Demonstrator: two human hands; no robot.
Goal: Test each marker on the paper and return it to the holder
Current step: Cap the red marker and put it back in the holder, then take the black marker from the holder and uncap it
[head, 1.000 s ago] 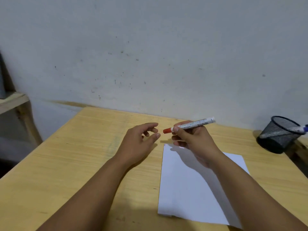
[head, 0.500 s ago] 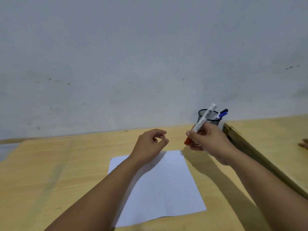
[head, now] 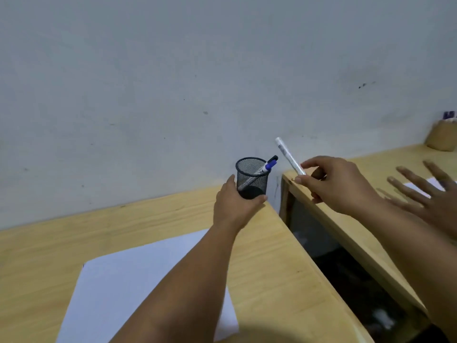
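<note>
The return step is in hand. The left hand (head: 235, 204) is wrapping around the lower part of the holder (head: 252, 178), a black mesh cup sitting near the far right corner of the desk (head: 153, 226), thumb on one side and fingers curling round the other. A blue marker (head: 269, 165) is already leaning inside it, its cap poking above the rim.

The right hand (head: 331, 184) is pinching the white marker (head: 289, 157) between thumb and fingertips, closed on its lower end, which is hidden in the grip. The barrel is tilting up and to the left, its free end sitting above and just right of the holder's mouth, not yet over it. Whether a cap is on cannot be told here.

The paper (head: 138, 288) is lying on the near part of the desk, partly under the left forearm; no test mark is showing on the visible part.

To the right, past a dark gap, a second desk (head: 346, 226) is carrying another person's spread hand (head: 430, 201) and a tan cup (head: 442, 136) in the far corner.

The next move, as I judge it, is calling for the right hand to swing the marker leftward over the rim, tip it more upright and lower it in beside the blue one, while the left hand is steadying the light cup against tipping.
</note>
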